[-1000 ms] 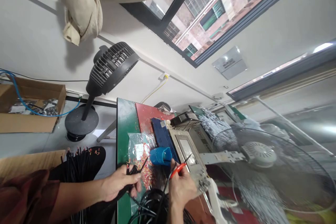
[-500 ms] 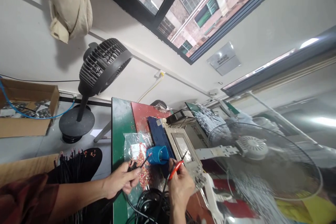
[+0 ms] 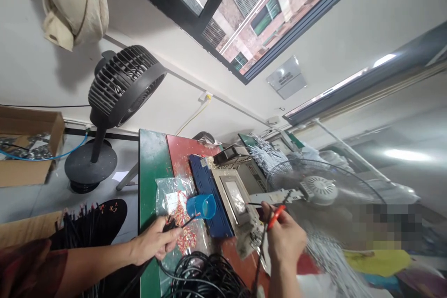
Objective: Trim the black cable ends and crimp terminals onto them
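My left hand (image 3: 155,242) is closed around black cables (image 3: 171,224), and one stripped end points toward a blue cup (image 3: 206,206). My right hand (image 3: 286,237) is over to the right, closed on a red-handled tool (image 3: 277,217) with a dark, pointed tip. A black cable (image 3: 257,260) also passes through its fingers and hangs down. Between the hands, a tangled heap of black cable (image 3: 206,274) lies at the table's front. Small red and orange scraps (image 3: 186,237) are strewn over a clear plastic bag (image 3: 160,195) beside the cup.
A blue slotted panel (image 3: 209,181) and a beige box-shaped device (image 3: 221,184) stand behind the cup. At right is a wire-caged fan (image 3: 319,191). A dark floor fan (image 3: 125,84) stands left of the green table (image 3: 148,163). More cut cables (image 3: 77,228) lie at lower left.
My right hand has swung right, away from the cup and my left hand, carrying the red-handled tool and cable. My left hand still grips its cables. The whole view has shifted slightly.
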Available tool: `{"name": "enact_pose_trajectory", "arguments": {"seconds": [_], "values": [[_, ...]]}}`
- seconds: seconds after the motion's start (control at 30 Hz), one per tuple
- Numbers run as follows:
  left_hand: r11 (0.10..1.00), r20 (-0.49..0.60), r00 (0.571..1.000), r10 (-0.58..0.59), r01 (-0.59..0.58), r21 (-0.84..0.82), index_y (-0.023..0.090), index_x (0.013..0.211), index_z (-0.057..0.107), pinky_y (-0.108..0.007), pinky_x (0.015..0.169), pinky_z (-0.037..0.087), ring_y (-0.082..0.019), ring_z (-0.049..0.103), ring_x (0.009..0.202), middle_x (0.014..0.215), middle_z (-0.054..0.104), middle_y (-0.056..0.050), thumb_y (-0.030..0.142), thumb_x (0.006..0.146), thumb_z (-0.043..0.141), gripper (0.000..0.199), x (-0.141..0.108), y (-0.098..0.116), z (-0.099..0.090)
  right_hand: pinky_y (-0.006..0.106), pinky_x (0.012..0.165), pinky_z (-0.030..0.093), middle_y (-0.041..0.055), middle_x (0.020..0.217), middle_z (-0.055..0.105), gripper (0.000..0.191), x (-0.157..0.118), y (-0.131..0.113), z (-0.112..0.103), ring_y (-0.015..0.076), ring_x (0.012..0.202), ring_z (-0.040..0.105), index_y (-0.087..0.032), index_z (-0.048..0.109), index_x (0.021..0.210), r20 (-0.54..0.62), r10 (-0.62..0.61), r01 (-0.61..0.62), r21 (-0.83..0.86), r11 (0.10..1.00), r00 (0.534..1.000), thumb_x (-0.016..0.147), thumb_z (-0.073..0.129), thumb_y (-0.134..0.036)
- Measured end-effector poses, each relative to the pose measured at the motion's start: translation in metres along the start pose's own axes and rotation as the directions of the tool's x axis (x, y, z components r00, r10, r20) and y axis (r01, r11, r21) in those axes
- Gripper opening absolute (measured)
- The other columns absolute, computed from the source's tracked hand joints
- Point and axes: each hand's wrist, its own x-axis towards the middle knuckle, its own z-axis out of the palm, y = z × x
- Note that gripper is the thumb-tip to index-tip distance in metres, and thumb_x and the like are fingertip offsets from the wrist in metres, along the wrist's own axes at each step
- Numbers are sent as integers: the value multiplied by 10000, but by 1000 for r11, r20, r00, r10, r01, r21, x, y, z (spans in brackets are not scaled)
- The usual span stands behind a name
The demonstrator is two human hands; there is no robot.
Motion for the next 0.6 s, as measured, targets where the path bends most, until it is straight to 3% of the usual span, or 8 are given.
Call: {"name": "enact_pose_trajectory", "arguments": {"seconds": [0.1,0.27,0.6], "values": [[999,-35,999,-19,20,44,200,905,370,-167,410,176,-20,251,422,534,404,110,701,612,582,618,2,-3,0,264,512,355,76,501,599,569,1,-3,9,218,562,551,-158,726,843,79,72,-69,-42,997,994,735,442,-638],[997,-51,998,-32,36,69,198,916,376,-166,412,177,-27,263,434,538,398,107,722,586,578,651,3,-5,0,274,511,336,80,540,607,492,1,2,16,220,565,527,-186,725,892,93,118,-110,-91,990,989,729,484,-582],[994,-63,997,-42,48,93,190,951,376,-167,419,192,-40,287,463,551,397,100,728,586,567,678,2,-5,0,276,531,343,87,580,629,473,-1,-2,19,217,572,525,-191,724,911,144,117,-99,-123,987,983,740,484,-560]]}}
